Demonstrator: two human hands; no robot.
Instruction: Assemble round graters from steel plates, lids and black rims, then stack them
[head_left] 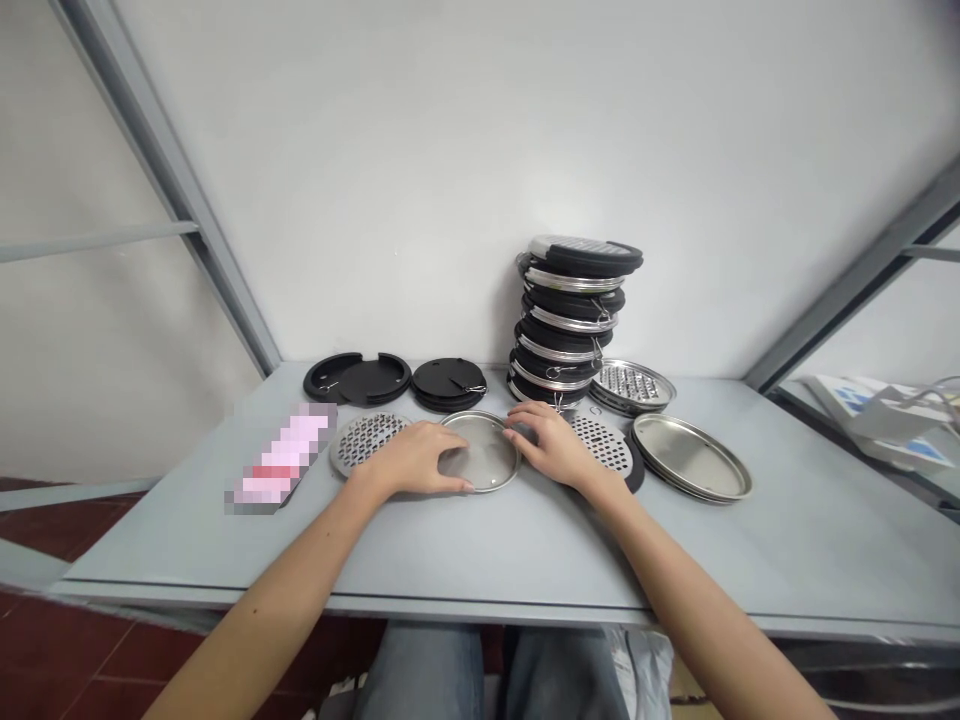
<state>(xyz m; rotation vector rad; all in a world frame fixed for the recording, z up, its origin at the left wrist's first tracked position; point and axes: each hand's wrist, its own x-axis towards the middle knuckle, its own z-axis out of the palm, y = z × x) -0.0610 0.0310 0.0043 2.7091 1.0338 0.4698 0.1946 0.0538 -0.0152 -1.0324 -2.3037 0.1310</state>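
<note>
A shallow round metal tray (484,455) lies flat on the table in front of me. My left hand (420,458) reaches over its left edge, thumb and fingers spread apart. At the right rim is my right hand (551,445), its fingers stretched toward the tray; whether they press on the rim I cannot tell. Left of the tray, partly under my left hand, sits a round metal grater disc (371,438). Another grater disc (602,445), set in a black holder (636,470), is partly covered by my right hand and wrist.
Behind stands a tall, slightly uneven stack (566,325) of black holders and metal discs with wire clips. Black round parts (352,378) and black discs (448,383) lie at the back left. Metal trays (694,457) and a grater plate (634,385) are at right. A blurred pink item (285,455) lies left.
</note>
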